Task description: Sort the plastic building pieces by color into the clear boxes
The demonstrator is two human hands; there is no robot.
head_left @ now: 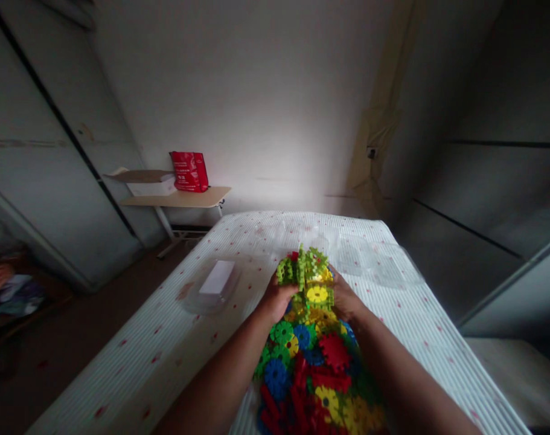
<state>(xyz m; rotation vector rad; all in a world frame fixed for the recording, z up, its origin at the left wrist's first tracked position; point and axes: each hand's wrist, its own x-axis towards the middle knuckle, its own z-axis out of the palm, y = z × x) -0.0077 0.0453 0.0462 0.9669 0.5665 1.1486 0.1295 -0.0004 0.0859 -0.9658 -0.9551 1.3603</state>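
Observation:
Both my hands hold up a small build of green and yellow gear-shaped plastic pieces (307, 279) above a striped cloth-covered table (166, 338). My left hand (277, 297) grips its left side with fingers closed. On its right side, my right hand (345, 297) is closed on it too. Below the hands lies a heap of loose gear pieces (317, 374) in red, blue, green and yellow, between my forearms.
A clear plastic container with a white block inside (214, 285) sits on the table to the left. Clear plastic lids or trays (369, 260) lie at the far right. A side shelf (179, 198) carries a red bag (190, 171) by the wall.

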